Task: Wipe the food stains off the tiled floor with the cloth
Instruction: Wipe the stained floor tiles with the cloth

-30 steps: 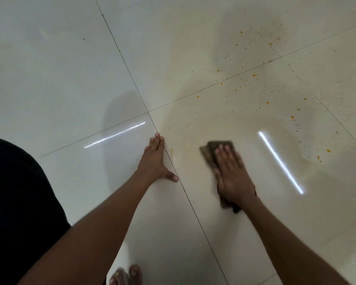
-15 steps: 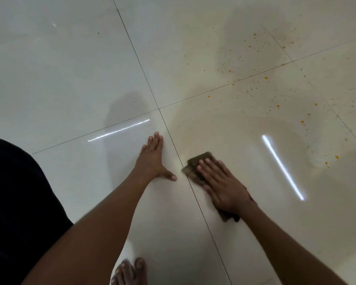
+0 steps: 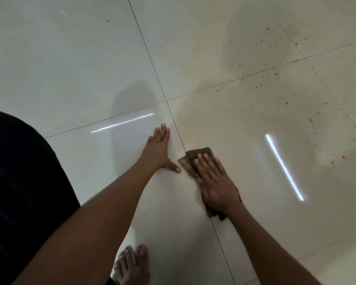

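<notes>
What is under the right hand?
A dark brown cloth lies flat beneath the right hand, showing past the fingertips and behind the wrist. The tiled floor under the cloth is covered, so any stain there cannot be seen.

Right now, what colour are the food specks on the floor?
Orange-yellow specks, scattered on the cream tiled floor; head view.

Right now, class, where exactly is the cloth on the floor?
In the head view, the brown cloth lies flat under the right hand, just right of the dark grout line, beside the left hand's thumb.
</notes>
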